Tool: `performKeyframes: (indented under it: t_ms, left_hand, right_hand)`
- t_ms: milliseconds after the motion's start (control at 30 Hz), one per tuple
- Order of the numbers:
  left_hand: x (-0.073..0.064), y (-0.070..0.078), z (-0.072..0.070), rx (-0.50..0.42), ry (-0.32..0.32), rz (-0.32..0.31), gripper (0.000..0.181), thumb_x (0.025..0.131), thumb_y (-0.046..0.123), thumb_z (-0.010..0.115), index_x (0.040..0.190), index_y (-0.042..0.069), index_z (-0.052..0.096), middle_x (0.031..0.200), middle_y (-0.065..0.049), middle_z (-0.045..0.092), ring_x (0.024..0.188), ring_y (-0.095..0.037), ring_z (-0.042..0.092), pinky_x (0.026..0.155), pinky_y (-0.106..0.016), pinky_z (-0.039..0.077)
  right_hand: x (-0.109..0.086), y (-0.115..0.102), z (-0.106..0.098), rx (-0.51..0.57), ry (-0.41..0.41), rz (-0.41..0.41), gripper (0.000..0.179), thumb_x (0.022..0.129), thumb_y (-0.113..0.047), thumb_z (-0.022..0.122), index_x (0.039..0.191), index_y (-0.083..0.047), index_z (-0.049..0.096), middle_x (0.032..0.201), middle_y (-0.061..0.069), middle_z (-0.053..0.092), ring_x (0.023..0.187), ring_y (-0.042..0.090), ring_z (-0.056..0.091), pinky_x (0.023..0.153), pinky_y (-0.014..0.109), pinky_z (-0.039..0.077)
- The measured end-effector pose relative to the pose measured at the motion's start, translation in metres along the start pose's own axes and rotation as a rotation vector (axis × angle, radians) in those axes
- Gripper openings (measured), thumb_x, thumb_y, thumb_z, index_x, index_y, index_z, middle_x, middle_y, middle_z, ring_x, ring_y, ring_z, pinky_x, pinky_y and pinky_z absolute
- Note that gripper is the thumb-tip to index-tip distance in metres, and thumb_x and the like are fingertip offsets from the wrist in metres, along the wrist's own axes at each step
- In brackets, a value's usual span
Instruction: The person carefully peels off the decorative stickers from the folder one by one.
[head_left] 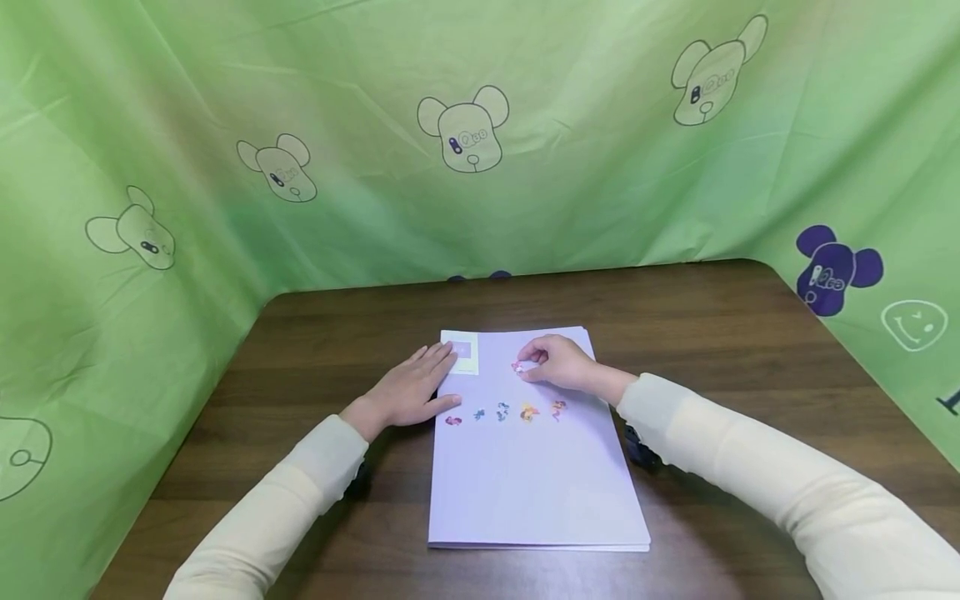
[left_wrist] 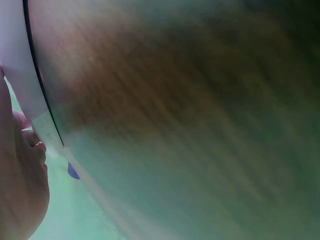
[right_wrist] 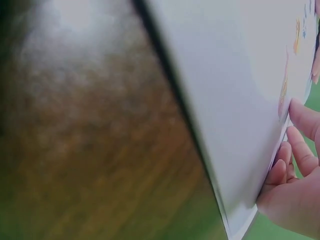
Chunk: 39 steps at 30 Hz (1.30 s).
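A white sheet or pad of paper [head_left: 536, 483] lies on the table, with a row of several small colourful cartoon stickers [head_left: 503, 412] across its middle. My left hand [head_left: 411, 389] rests on the paper's left edge, fingers extended over a small pale label [head_left: 468, 367] in the top left corner and thumb beside the leftmost pink sticker [head_left: 453, 421]. Above the row, my right hand [head_left: 564, 363] pinches a small pink sticker [head_left: 517, 367] between thumb and fingertip, at the paper's surface. In the right wrist view the right hand's fingers [right_wrist: 302, 150] are at the paper; the pinched sticker is hidden there.
The dark wood-grain table [head_left: 337, 333] extends around the paper on every side. A green curtain [head_left: 360, 208] with cartoon bear heads hangs behind and at both sides. Dark objects, partly hidden, show under both wrists. The left wrist view is mostly blurred table.
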<state>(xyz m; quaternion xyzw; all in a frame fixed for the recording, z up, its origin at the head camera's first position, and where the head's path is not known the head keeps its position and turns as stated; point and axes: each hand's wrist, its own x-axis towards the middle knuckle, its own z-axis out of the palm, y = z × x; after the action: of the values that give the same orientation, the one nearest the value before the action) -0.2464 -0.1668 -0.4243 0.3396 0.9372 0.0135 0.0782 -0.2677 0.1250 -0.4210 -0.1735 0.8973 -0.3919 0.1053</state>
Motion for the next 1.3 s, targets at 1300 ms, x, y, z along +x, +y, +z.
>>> performKeyframes:
  t_ms: [1300]
  left_hand:
    - [0.0014, -0.001, -0.0001, 0.02, -0.03, -0.011, 0.083, 0.098, 0.063, 0.03, 0.156, 0.006, 0.014, 0.162, -0.009, 0.006, 0.147, -0.019, 0.003, 0.117, -0.033, 0.001]
  right_hand:
    - [0.0017, 0.0041, 0.0042, -0.015, 0.032, -0.015, 0.016, 0.086, -0.011, 0.074, 0.1, -0.004, 0.072, 0.089, 0.005, 0.062, 0.083, 0.02, 0.051, 0.076, 0.033, 0.042]
